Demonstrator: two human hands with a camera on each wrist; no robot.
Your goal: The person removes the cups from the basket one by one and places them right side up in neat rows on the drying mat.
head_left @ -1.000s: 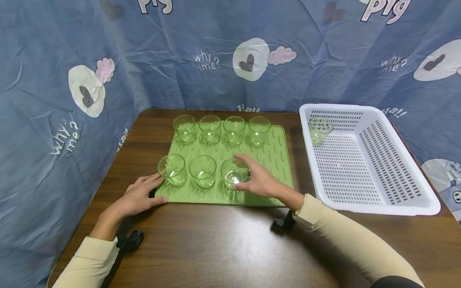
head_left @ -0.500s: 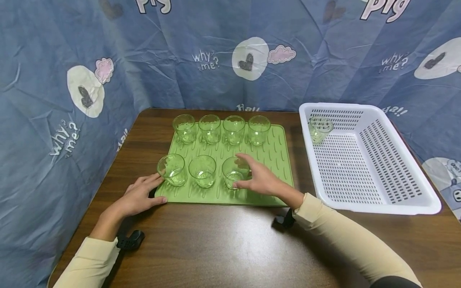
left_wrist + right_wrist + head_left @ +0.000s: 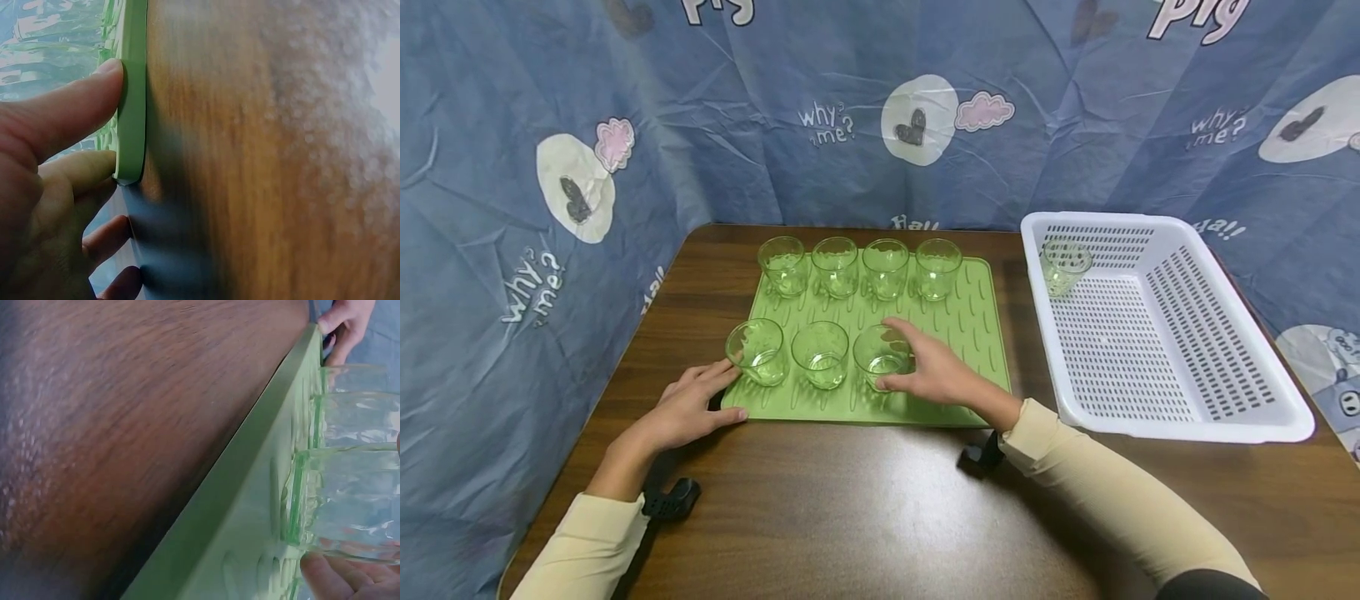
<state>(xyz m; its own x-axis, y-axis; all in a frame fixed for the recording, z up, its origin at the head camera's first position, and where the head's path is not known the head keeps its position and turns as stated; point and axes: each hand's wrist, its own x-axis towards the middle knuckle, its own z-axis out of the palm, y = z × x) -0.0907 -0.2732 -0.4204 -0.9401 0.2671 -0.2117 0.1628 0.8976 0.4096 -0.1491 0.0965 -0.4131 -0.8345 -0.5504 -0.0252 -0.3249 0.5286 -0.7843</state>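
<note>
My right hand [image 3: 934,367] holds a clear glass [image 3: 878,348] upright at the right end of the front row on a green ribbed mat [image 3: 958,350]. Its thumb lies at the near side and a finger reaches round the far side. In the right wrist view, the thumb [image 3: 322,575] meets this glass low down. My left hand [image 3: 691,408] rests at the mat's front left corner, fingers fairly straight, beside the leftmost front glass [image 3: 758,354]. The left wrist view shows the left thumb [image 3: 81,112] against the mat's edge [image 3: 132,112]. A middle front glass [image 3: 822,357] stands between.
Several glasses [image 3: 886,271] stand in a back row along the mat's far edge. To the right is a white perforated basket [image 3: 1060,379] with one glass [image 3: 1064,268] in its back left corner. A patterned blue cloth [image 3: 715,133] hangs behind the brown table [image 3: 850,508].
Over the last half second my right hand and its glass have shifted slightly left, toward the middle front glass, after a small shift right. My left hand has stayed in place.
</note>
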